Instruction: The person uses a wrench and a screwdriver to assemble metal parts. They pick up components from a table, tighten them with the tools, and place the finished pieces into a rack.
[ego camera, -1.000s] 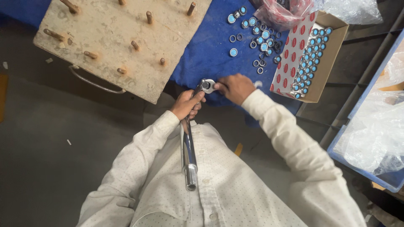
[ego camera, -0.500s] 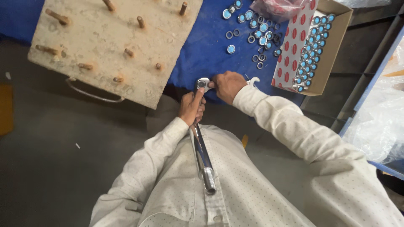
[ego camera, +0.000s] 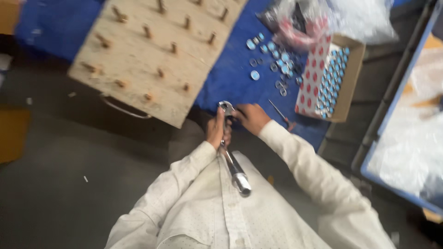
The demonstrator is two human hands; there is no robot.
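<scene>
Left hand (ego camera: 217, 131) is what I see first, wrapped tight around the shaft of a long chrome wrench (ego camera: 233, 159), just below its head. From there the handle runs down toward my chest and ends over the white shirt (ego camera: 221, 207). Right hand (ego camera: 249, 117) sits beside the wrench head at the edge of the blue surface (ego camera: 230, 78), its fingers curled in against the head; the blur keeps me from telling whether they pinch anything. Up and to the left of both hands lies a wooden board (ego camera: 147, 55) studded with pegs. Small blue-and-silver caps (ego camera: 272, 60) are scattered on the surface ahead of me, and just right of them stands a cardboard box (ego camera: 341, 74) packed with more. A thin screwdriver (ego camera: 280, 114) lies near my right hand.
</scene>
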